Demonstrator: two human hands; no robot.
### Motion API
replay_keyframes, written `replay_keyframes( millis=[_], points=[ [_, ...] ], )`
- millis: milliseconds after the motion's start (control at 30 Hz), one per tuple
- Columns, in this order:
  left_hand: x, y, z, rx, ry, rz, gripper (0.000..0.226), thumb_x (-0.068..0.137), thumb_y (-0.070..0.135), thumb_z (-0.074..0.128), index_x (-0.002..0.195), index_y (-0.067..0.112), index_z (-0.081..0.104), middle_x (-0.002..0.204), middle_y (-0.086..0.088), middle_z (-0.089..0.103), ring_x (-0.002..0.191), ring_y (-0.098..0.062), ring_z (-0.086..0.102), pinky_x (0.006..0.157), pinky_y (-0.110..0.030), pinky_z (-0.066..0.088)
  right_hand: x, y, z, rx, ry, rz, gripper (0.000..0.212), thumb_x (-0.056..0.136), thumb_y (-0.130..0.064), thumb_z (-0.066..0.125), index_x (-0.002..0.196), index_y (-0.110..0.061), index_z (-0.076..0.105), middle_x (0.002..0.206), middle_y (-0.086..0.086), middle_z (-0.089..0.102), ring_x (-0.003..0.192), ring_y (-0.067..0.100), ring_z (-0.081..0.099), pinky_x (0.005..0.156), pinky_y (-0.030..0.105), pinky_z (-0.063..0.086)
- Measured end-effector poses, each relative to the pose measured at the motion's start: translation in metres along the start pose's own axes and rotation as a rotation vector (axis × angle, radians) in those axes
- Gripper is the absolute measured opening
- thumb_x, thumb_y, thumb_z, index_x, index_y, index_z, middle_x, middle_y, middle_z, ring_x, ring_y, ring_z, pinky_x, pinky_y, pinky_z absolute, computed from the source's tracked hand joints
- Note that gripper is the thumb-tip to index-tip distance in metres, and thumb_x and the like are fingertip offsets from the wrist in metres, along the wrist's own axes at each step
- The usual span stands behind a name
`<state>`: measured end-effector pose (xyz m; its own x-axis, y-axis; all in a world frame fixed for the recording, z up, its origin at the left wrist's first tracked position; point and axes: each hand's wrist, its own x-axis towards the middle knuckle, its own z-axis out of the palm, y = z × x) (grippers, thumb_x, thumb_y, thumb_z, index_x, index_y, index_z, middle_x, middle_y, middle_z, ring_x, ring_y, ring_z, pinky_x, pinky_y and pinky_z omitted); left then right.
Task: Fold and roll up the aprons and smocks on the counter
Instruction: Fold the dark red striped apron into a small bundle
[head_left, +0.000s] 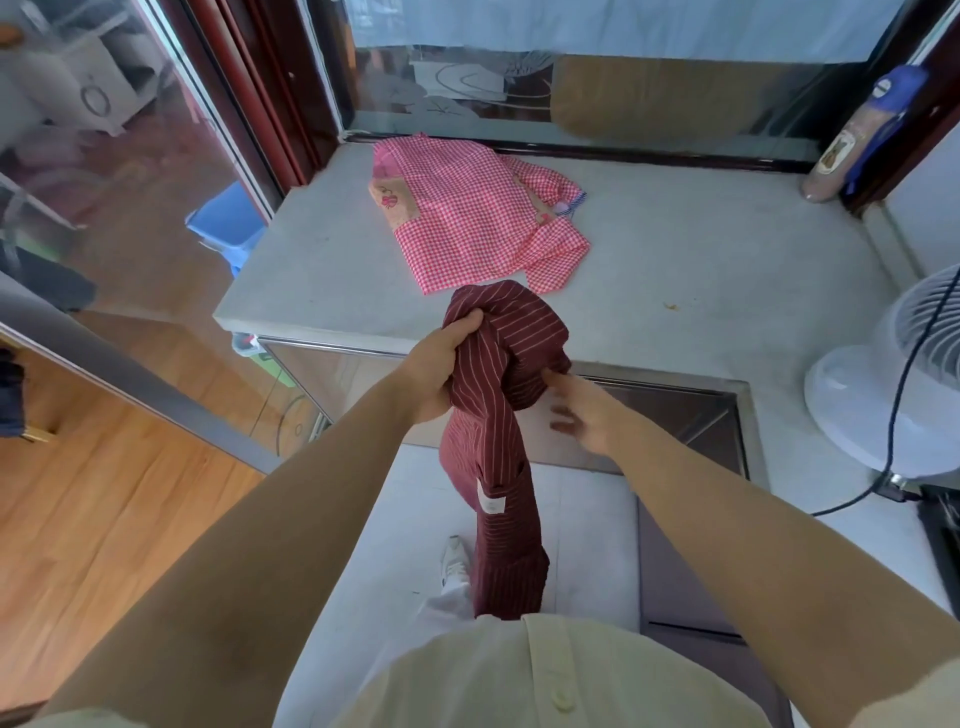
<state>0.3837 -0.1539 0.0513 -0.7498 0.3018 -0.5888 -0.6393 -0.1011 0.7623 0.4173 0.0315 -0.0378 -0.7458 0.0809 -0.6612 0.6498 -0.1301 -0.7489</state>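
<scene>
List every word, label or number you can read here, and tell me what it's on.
Nothing is legible.
White tag on the striped apron: too blurred to read.
Label on the leaning brown package: too small to read.
Oval mark on its blue top: unreadable.

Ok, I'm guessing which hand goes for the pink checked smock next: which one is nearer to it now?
Left. The left hand grips the striped apron just short of the pink checked smock; the right hand is further back, by the apron's right side.
</scene>
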Motion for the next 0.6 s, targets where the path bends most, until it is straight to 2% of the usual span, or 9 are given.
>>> replay_keyframes(
  millis=[67, 133, 200, 267, 333, 400, 433, 500, 600],
  points=[
    [-0.001, 0.003, -0.003, -0.01, -0.005, -0.01, 0.029, 0.096, 0.04, 0.054, 0.112, 0.017, 0.062, 0.1, -0.004, 0.072, 0.091, -0.02, 0.068, 0.077, -0.034, 0.054, 0.004, -0.008, -0.002, 0.1, -0.009, -0.077, 0.01, 0.098, -0.027, 0.056, 0.105, -0.021, 0.059, 0.102, -0.006, 0.063, 0.101, 0.014, 0.055, 0.083, 0.03, 0.041],
    [0.001, 0.005, -0.01, -0.031, 0.031, 0.022, 0.033, 0.095, 0.039, 0.056, 0.119, 0.015, 0.061, 0.106, -0.006, 0.071, 0.097, -0.022, 0.067, 0.079, -0.036, 0.054, 0.007, -0.016, -0.001, 0.109, -0.028, -0.095, 0.011, 0.1, -0.022, 0.051, 0.094, -0.021, 0.06, 0.094, -0.004, 0.066, 0.085, 0.01, 0.059, 0.078, 0.028, 0.038],
    [0.01, 0.006, -0.023, -0.05, 0.141, 0.084, 0.039, 0.092, 0.031, 0.064, 0.124, 0.01, 0.061, 0.112, -0.009, 0.07, 0.1, -0.024, 0.066, 0.083, -0.037, 0.054, 0.011, -0.019, -0.003, 0.044, -0.02, -0.085, 0.012, 0.101, -0.018, 0.051, 0.097, -0.015, 0.062, 0.099, 0.003, 0.067, 0.079, 0.012, 0.059, 0.076, 0.026, 0.042],
    [0.021, 0.001, -0.043, 0.013, 0.316, 0.127, 0.039, 0.085, 0.016, 0.071, 0.121, 0.003, 0.063, 0.104, -0.01, 0.071, 0.093, -0.023, 0.067, 0.082, -0.036, 0.054, 0.014, -0.02, -0.009, -0.056, 0.016, -0.059, 0.015, 0.099, -0.012, 0.054, 0.106, -0.003, 0.065, 0.107, 0.012, 0.065, 0.079, 0.015, 0.06, 0.081, 0.03, 0.05],
    [0.024, -0.011, -0.07, 0.134, 0.386, 0.064, 0.04, 0.078, 0.007, 0.075, 0.116, -0.002, 0.064, 0.099, -0.013, 0.071, 0.085, -0.023, 0.066, 0.082, -0.035, 0.053, 0.012, -0.018, -0.021, -0.26, 0.031, 0.006, 0.009, 0.095, -0.009, 0.06, 0.089, -0.005, 0.066, 0.096, 0.013, 0.065, 0.077, 0.017, 0.059, 0.084, 0.036, 0.053],
    [0.019, -0.035, -0.094, 0.262, 0.287, -0.133, 0.054, 0.069, 0.012, 0.081, 0.117, -0.006, 0.062, 0.103, -0.018, 0.071, 0.089, -0.027, 0.068, 0.082, -0.035, 0.053, 0.004, -0.014, -0.037, -0.536, -0.023, 0.103, 0.019, 0.093, -0.01, 0.064, 0.074, -0.009, 0.06, 0.078, 0.008, 0.061, 0.069, 0.017, 0.057, 0.069, 0.031, 0.053],
    [0.014, -0.049, -0.104, 0.319, 0.217, -0.249, 0.061, 0.067, 0.017, 0.081, 0.118, -0.006, 0.059, 0.103, -0.018, 0.071, 0.093, -0.029, 0.068, 0.082, -0.036, 0.054, -0.001, -0.01, -0.045, -0.642, -0.068, 0.166, 0.016, 0.092, -0.011, 0.064, 0.077, -0.009, 0.062, 0.077, 0.008, 0.061, 0.069, 0.017, 0.057, 0.063, 0.027, 0.051],
    [0.003, -0.075, -0.116, 0.382, 0.125, -0.402, 0.058, 0.072, 0.021, 0.078, 0.119, -0.005, 0.057, 0.102, -0.017, 0.07, 0.096, -0.028, 0.066, 0.087, -0.037, 0.053, -0.009, -0.002, -0.055, -0.718, -0.138, 0.293, 0.007, 0.093, -0.013, 0.064, 0.089, -0.007, 0.063, 0.085, 0.01, 0.063, 0.075, 0.02, 0.06, 0.067, 0.029, 0.051],
    [0.004, -0.084, -0.114, 0.461, 0.211, -0.319, 0.04, 0.086, 0.023, 0.072, 0.116, -0.001, 0.06, 0.098, -0.008, 0.066, 0.096, -0.023, 0.059, 0.093, -0.036, 0.046, -0.007, -0.003, -0.065, -0.801, -0.11, 0.149, 0.01, 0.097, -0.016, 0.059, 0.095, -0.006, 0.061, 0.09, 0.01, 0.061, 0.083, 0.022, 0.059, 0.074, 0.033, 0.05]
  ],
)
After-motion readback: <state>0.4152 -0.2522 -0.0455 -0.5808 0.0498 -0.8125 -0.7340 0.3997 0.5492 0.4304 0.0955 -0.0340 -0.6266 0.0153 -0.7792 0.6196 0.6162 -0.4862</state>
